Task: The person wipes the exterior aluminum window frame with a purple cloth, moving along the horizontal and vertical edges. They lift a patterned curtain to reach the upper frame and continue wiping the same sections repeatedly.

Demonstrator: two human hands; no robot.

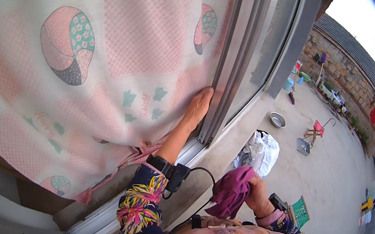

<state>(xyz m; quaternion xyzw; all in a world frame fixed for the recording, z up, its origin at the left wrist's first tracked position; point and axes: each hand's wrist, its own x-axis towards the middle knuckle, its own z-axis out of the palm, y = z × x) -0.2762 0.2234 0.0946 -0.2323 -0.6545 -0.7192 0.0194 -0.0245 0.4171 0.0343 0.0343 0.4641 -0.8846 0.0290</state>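
My left hand reaches up to the sliding door frame and touches its inner edge. Its fingers are partly hidden there, so I cannot tell whether they grip. Beside that hand hangs a pink and white patterned curtain that fills the doorway. Low in front of my body, my right hand holds a bunched purple cloth. A black strapped device with a cable sits on my left wrist.
Below the frame runs a white door track. Outside on the concrete lie a white plastic bag, a metal basin, a metal dustpan, a red-seated folding stool and a green-topped stool. A stone wall stands beyond.
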